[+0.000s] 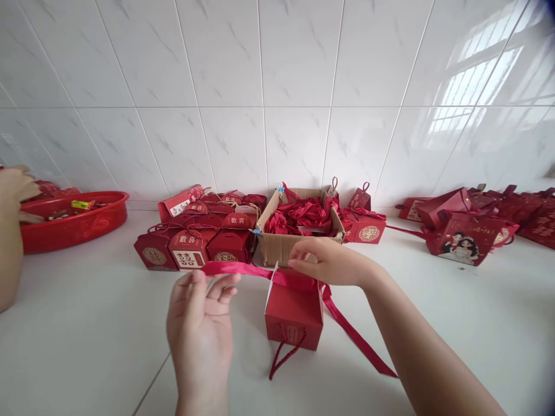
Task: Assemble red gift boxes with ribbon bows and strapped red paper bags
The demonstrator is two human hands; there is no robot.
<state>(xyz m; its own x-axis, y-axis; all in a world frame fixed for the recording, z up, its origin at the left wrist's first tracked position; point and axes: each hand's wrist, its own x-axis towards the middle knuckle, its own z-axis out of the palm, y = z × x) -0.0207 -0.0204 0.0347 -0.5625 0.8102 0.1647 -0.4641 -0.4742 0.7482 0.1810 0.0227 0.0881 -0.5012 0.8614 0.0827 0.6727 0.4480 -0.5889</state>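
A small red gift box (293, 315) with a cord handle stands on the white counter (87, 335) in front of me. A red ribbon (243, 268) runs over its top and trails down to the right. My left hand (200, 323) pinches the ribbon's left end, pulled out level. Over the box's top, my right hand (329, 263) has its fingers closed on the ribbon.
Behind stands a cardboard box (281, 245) full of red ribbons, with a cluster of closed red gift boxes (195, 237) to its left. More red boxes and bags (468, 234) lie at the right. A red basin (73, 222) and another person's arm (11, 242) are at the left.
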